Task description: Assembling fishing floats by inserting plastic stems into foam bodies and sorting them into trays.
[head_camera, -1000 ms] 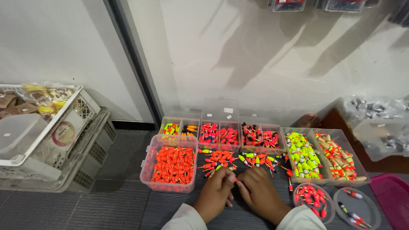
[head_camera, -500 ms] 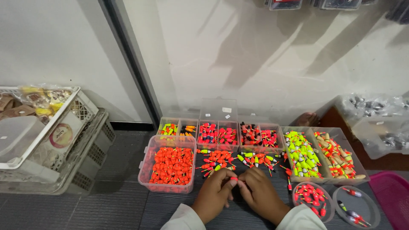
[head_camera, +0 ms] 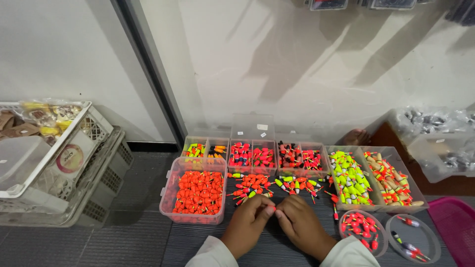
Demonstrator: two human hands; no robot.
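- I am seeing both wrists entering from the bottom edge in pale sleeves, which are being cut off by the frame.
- The left hand [head_camera: 247, 223] is curling inward, thumb and forefinger pinching a small red float [head_camera: 271, 209]; most of the float is being hidden by the fingertips.
- The right hand [head_camera: 303, 225] is curling too, its fingertips meeting the left's at the same piece; I cannot tell whether it is gripping or only touching.
- Just beyond the knuckles, loose floats [head_camera: 267, 184] in red, yellow and green are lying scattered on the dark ribbed mat [head_camera: 143, 237].
- To the left, a clear tub [head_camera: 194, 194] is holding orange floats; to the right, two round dishes [head_camera: 359, 231] are sitting near a pink basket [head_camera: 455, 222], which the edge is cropping.
- Farther back, compartment boxes [head_camera: 252, 155] are standing in a row against the wall; the pieces inside are too small to tell apart.
- At far left, white crates [head_camera: 74, 163] are stacking up, partly out of view.
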